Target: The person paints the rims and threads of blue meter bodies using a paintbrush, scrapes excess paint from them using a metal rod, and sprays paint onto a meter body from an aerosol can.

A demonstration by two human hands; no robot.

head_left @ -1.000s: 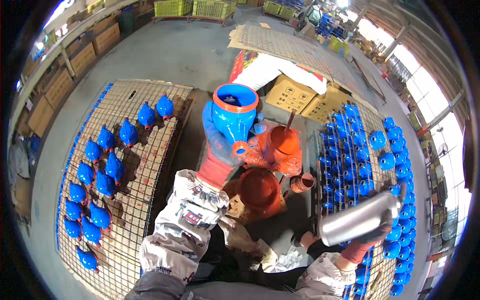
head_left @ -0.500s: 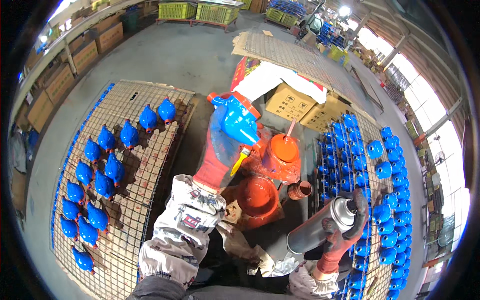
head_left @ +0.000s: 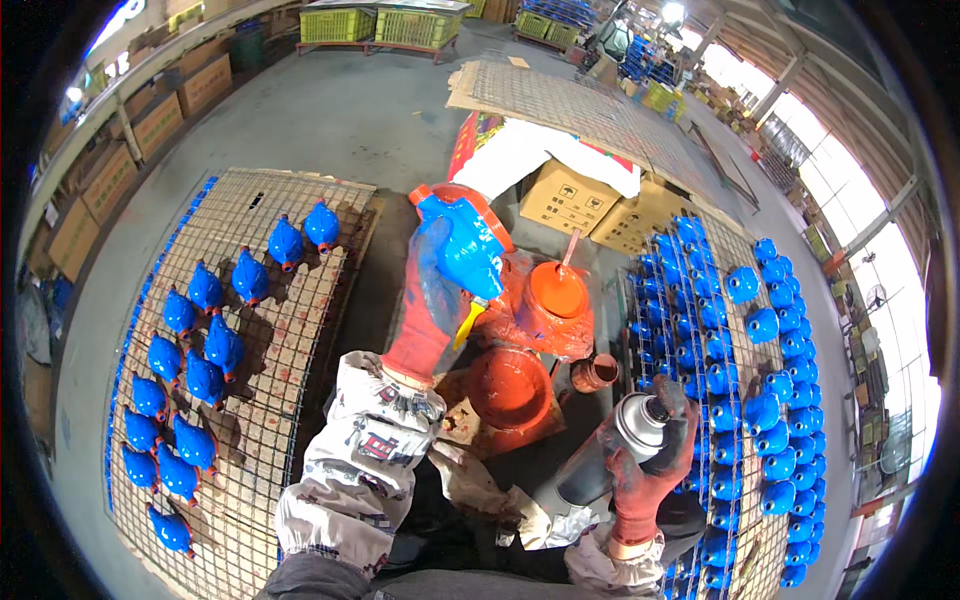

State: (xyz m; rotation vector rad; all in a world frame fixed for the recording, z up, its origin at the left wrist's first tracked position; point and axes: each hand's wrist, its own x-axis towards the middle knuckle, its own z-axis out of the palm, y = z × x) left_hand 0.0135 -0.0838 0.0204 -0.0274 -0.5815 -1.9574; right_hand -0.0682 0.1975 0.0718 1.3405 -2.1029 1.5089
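Note:
My left hand (head_left: 428, 310), in a paint-smeared red and blue glove, is closed on a glossy blue metal housing (head_left: 460, 245) with red-painted rims, held up over the paint pots. A yellow-handled paintbrush (head_left: 468, 322) hangs under the housing beside this hand; its grip is partly hidden. My right hand (head_left: 648, 465), in a stained red and black glove, is wrapped around a large silver and dark spray can (head_left: 600, 450). The can lies tilted, its capped end up and to the right. Below the housing are a red paint pot (head_left: 558, 290) with a stick in it and a red basin (head_left: 510, 388).
Several blue housings (head_left: 224, 345) stand on a wire-mesh board (head_left: 270, 370) at the left. Many more fill a rack (head_left: 735, 400) at the right. A small red tin (head_left: 595, 373) sits near the pots. Cardboard boxes (head_left: 568, 197) stand beyond, below another mesh panel (head_left: 560, 105).
My right hand has shifted left with the spray can, whose capped end is now farther from the right rack. The left hand still holds up the blue housing, turned slightly. The view has shifted a little.

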